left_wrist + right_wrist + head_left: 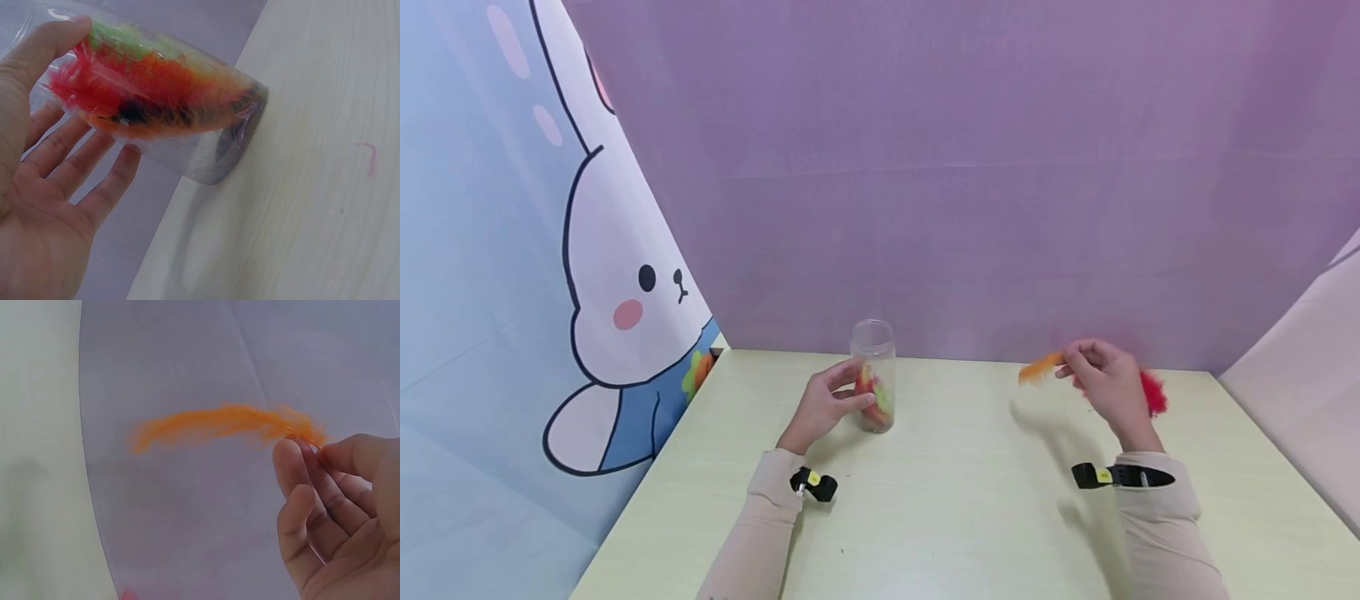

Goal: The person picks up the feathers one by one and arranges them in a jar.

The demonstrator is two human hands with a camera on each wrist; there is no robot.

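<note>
A clear jar stands upright and uncapped on the table, with red, green and orange feathers inside. My left hand holds the jar from its left side, thumb on one side and fingers on the other. To the right, above the table, my right hand pinches an orange feather by one end between thumb and fingertips. The feather's free end points left, toward the jar. Red feathers lie on the table behind the right hand, which partly hides them.
The pale table runs back to a purple cloth wall. A curtain with a cartoon rabbit hangs on the left. A small pink wisp lies on the table near the jar.
</note>
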